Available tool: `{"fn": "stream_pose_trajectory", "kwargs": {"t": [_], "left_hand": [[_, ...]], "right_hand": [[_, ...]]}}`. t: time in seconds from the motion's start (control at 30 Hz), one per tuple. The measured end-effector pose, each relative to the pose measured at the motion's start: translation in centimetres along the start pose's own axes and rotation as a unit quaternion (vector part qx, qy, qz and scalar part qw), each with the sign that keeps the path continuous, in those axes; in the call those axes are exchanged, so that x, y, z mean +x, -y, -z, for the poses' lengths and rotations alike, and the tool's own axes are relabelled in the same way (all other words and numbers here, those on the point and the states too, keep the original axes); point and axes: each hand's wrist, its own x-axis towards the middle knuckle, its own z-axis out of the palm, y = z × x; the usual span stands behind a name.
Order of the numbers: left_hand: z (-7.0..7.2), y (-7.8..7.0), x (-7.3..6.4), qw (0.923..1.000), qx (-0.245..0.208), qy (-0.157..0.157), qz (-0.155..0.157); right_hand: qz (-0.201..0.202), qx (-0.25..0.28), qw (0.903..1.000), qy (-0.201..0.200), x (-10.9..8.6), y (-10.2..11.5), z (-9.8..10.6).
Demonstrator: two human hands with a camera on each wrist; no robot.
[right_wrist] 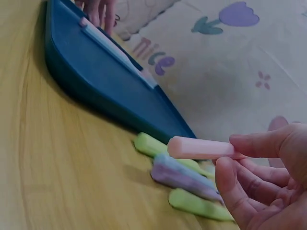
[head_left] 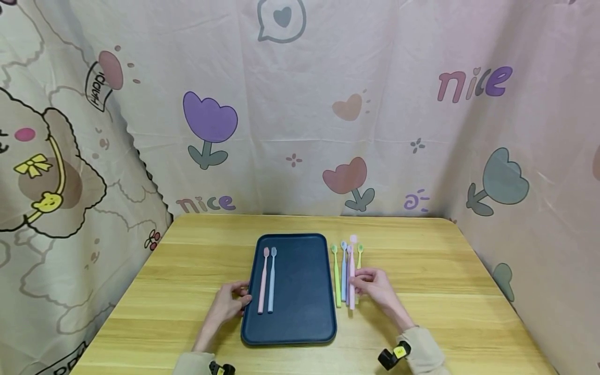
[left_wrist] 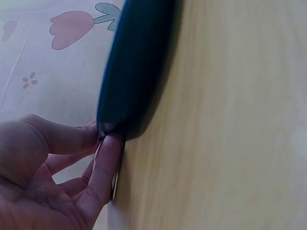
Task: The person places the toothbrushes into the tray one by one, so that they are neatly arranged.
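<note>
My right hand (head_left: pixel 373 286) pinches a pink toothbrush (right_wrist: pixel 199 148) between thumb and fingers, its handle end pointing out over the other brushes in the right wrist view. Below it lie a green toothbrush (head_left: pixel 336 284), a blue one (head_left: pixel 344 271), a purple one (right_wrist: pixel 177 173) and a yellow-green one (right_wrist: pixel 196 203). At the dark blue tray's (head_left: pixel 300 291) left edge, my left hand (head_left: pixel 228 303) grips the rim between thumb and finger. On the tray's left side, another pink toothbrush (head_left: pixel 263 284) and a light blue toothbrush (head_left: pixel 272 284) lie side by side, heads away from me.
The wooden table (head_left: pixel 422 271) extends on both sides of the tray. Behind it hangs a printed curtain (head_left: pixel 281 104) with flowers and hearts, and more printed cloth (head_left: pixel 117 208) borders the left side.
</note>
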Motion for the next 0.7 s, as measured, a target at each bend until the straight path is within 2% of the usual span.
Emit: {"fn": "stream_pose_trajectory", "kwargs": {"t": [0.2, 0.4, 0.53, 0.7], "left_hand": [[0.0, 0.0, 0.0, 1.0000, -0.002, -0.002, -0.004], [0.0, 0.0, 0.0, 1.0000, -0.001, -0.004, -0.007], [0.0, 0.1, 0.0, 1.0000, -0.001, -0.005, -0.003], [-0.1, 0.1, 0.0, 1.0000, -0.004, -0.005, -0.002]], "right_hand": [[0.013, 0.015, 0.9995, 0.023, 0.2, 0.6, -1.3], [0.032, -0.009, 0.9986, 0.042, 0.6, 0.9, -2.2], [0.022, -0.032, 0.9983, 0.043, 1.0, 1.0, -3.0], [0.016, -0.034, 0.9975, 0.061, 1.6, 1.1, -4.0]]}}
